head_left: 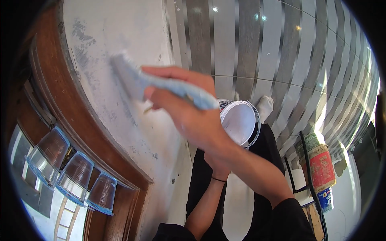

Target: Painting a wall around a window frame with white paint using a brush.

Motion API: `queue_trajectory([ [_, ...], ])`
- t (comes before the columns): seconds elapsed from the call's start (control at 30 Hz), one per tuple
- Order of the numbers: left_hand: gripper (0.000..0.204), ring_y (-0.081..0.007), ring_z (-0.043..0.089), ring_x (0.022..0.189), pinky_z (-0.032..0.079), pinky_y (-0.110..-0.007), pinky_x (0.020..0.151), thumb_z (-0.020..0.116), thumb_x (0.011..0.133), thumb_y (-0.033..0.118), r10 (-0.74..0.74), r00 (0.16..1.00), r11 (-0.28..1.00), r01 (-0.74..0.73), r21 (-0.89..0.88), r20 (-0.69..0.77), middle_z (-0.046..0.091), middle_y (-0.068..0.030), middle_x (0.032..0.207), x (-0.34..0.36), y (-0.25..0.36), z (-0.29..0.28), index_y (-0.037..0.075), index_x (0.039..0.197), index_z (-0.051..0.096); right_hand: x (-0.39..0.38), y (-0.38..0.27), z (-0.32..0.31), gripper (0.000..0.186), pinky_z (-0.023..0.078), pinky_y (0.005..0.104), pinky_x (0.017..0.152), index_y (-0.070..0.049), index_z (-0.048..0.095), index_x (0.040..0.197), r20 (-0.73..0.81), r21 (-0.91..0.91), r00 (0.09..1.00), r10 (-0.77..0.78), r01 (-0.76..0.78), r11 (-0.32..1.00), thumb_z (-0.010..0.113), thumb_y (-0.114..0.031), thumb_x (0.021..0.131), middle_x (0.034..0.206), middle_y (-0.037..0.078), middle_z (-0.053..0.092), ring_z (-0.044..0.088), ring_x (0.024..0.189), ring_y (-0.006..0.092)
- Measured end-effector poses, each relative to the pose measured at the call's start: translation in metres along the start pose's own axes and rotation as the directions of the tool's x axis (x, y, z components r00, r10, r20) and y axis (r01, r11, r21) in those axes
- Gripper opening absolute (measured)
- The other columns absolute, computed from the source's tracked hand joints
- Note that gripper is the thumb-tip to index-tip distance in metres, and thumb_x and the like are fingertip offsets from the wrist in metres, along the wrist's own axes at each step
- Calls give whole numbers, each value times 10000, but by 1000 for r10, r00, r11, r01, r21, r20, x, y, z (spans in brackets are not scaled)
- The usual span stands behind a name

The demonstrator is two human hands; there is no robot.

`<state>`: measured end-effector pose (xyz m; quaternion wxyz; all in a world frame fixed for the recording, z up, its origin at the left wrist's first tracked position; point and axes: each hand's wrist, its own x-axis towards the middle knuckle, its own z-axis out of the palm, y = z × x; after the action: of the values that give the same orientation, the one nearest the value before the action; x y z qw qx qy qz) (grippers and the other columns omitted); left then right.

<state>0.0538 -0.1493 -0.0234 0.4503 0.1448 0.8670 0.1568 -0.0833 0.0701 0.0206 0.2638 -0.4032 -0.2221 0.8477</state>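
My right hand (185,116) is closed on a pale blue brush-like tool (173,83), motion-blurred, whose head lies against or very near a white, patchily coated wall (88,24) with grey marks. Partly hidden behind my right forearm, my left hand (215,160) is closed at the lower rim of a white bucket (237,120) that sits by my legs. The bucket's inside looks white, with smears round its outside.
A wooden frame (100,132) borders the wall, beside three clear, blue-edged glass pieces (74,174). Below is a striped tiled floor (269,52) with my socked foot (265,106). Stacked containers (321,170) and a black metal frame (305,152) stand at right.
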Motion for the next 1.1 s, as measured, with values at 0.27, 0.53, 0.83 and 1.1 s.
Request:
queue_trajectory([
  [0.27,404,-358,659,888,508,-452,804,687,848,255,-67,997,986,73,150,-41,674,-217,889,7,11,-12,-43,1101,583,-14,-1,-41,271,574,296,699,-14,701,1131,-49,196,949,313,-298,934,688,-77,867,917,101,721,697,838,154],
  [0.53,467,-398,673,853,550,-442,717,627,886,303,-71,984,932,125,341,-165,683,-226,1021,14,52,-17,-59,1180,588,91,57,-49,253,516,291,621,39,712,1010,-300,-146,954,-16,-29,989,655,-101,808,743,102,700,650,644,146],
  [0.83,363,-396,669,804,527,-479,662,665,862,297,-176,979,982,182,46,-98,687,-196,874,8,38,-17,18,1086,607,18,-28,42,235,461,272,529,87,680,923,-139,-150,976,-169,148,978,640,-103,789,600,91,628,581,562,94],
  [1.1,272,-310,689,758,534,-426,692,672,826,202,-392,918,916,395,66,-50,695,-157,845,15,77,-31,15,1001,581,-23,-61,46,133,460,220,553,38,703,954,-86,162,995,43,-29,986,654,-28,849,708,24,666,588,630,45],
])
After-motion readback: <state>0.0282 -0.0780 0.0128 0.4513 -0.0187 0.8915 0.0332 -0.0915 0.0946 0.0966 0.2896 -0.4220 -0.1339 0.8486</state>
